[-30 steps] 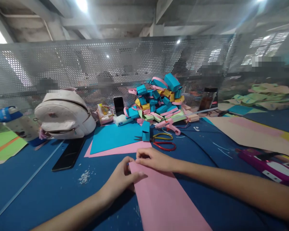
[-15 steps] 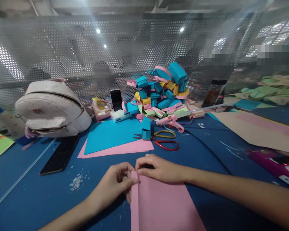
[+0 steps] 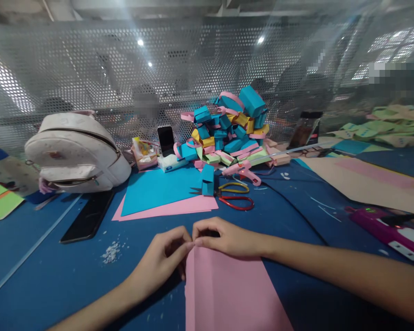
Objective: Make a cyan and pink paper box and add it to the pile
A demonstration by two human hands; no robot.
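A sheet of pink paper [image 3: 238, 292] lies on the blue table in front of me, with creases running along its left side. My left hand [image 3: 167, 255] pinches the sheet's far left corner between thumb and fingers. Right beside it, my right hand [image 3: 224, 236] has its thumb and fingertips closed on the same far edge, the two thumbs almost touching. Beyond the hands lie scissors [image 3: 236, 202] with one red and one yellow handle, a small folded blue paper box [image 3: 207, 179] resting over their blades.
Blue paper [image 3: 158, 191] lies on pink sheets. Behind are a heap of folded paper pieces [image 3: 224, 133] and a pink glue gun [image 3: 242, 171] with a cord. A white backpack [image 3: 77, 154] and phone [image 3: 88, 218] stand left; a purple power strip [image 3: 386, 230] lies right.
The narrow folded strip on the pink paper's left side has opened out flatter, showing crease lines. My left thumb has moved up to the corner, beside my right thumb. The view has shifted slightly.
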